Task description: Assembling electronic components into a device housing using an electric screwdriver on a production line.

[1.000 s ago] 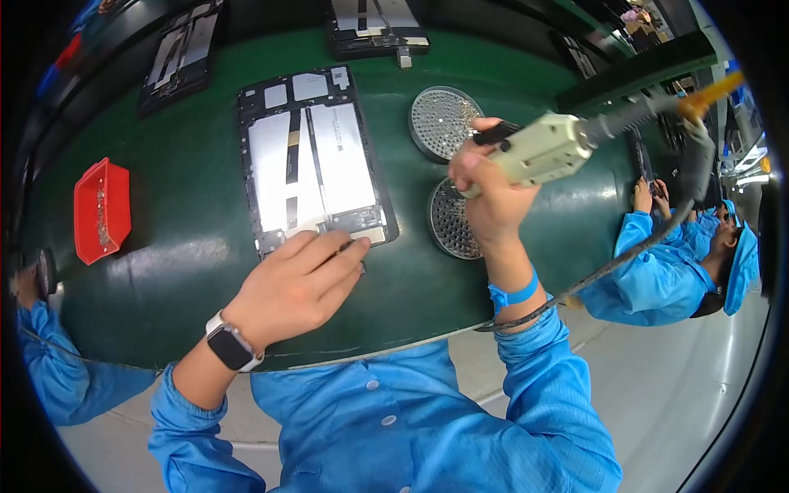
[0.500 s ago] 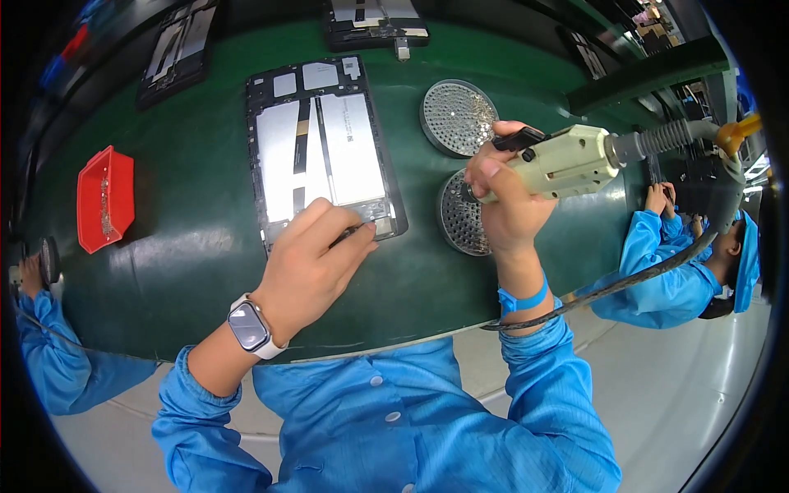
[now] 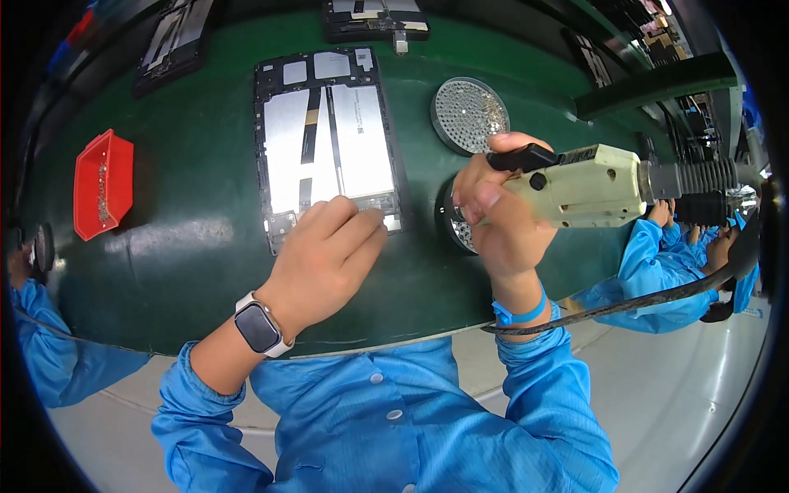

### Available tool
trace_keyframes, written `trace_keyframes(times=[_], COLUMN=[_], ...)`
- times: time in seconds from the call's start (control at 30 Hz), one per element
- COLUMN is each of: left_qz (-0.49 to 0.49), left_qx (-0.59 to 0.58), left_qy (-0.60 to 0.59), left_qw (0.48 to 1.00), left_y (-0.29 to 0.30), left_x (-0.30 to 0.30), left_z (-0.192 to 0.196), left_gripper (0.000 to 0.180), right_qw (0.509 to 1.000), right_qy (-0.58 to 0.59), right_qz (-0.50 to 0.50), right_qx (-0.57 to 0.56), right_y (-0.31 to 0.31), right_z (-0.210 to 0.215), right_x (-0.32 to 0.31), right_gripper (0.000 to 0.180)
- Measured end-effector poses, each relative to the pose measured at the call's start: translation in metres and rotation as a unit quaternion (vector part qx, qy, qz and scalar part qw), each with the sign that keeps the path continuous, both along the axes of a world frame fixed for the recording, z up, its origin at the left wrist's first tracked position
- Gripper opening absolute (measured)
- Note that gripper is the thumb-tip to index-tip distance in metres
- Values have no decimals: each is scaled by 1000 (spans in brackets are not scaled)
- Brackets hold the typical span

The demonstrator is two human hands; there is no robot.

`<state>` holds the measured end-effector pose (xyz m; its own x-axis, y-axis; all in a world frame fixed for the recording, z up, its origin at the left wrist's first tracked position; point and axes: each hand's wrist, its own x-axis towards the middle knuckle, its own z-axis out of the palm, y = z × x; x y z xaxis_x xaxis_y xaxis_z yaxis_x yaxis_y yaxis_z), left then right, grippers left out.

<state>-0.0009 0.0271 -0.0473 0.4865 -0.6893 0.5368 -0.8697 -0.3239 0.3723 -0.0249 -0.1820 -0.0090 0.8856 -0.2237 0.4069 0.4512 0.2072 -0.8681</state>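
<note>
Nearest the body, the left hand [image 3: 325, 259], a smartwatch [image 3: 260, 326] on its wrist, lies palm down with fingers together and slightly curled, its fingertips pressing the near end of the opened tablet chassis [image 3: 329, 140] to the green work mat [image 3: 181, 246]. The right hand [image 3: 501, 222] is closed in a fist around the grip of a cream electric screwdriver [image 3: 588, 187], which it holds lifted with its body running out to the right; the bit end is hidden behind the fingers, over the nearer round screw tray [image 3: 450, 220]. The tablet lies to the left of that hand and a little farther off, its long axis running away from the person, so the left hand is on it while the driver hand is near but apart from its right edge. Beyond sits a second round perforated screw tray [image 3: 469, 113], far left a red parts bin [image 3: 102, 184], and at the far edge more opened devices [image 3: 374, 18].
</note>
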Motion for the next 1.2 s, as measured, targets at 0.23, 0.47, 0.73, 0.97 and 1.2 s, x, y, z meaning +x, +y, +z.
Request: trace_keyframes(times=[0.23,0.47,0.73,0.97,1.2], left_qz=[50,37,48,68,61], left_qx=[-42,-46,-39,-28,-39], left_qy=[150,91,3,-12,-11], left_qw=[986,994,998,997,997], left_y=[-9,-6,-7,-8,-7], left_x=[-3,-1,-6,-8,-6], left_z=[11,0,-7,-6,-11], left_gripper=[22,21,19,20,20], right_qw=[999,1000,998,995,993], right_qy=[10,18,31,58,45], right_qz=[17,23,46,19,-9], right_qx=[-29,-1,5,-76,-111], right_y=[7,7,12,28,31], right_z=[-6,-5,-4,-1,-15], right_x=[1,1,-2,-3,4], right_gripper=[40,41,42,42,37])
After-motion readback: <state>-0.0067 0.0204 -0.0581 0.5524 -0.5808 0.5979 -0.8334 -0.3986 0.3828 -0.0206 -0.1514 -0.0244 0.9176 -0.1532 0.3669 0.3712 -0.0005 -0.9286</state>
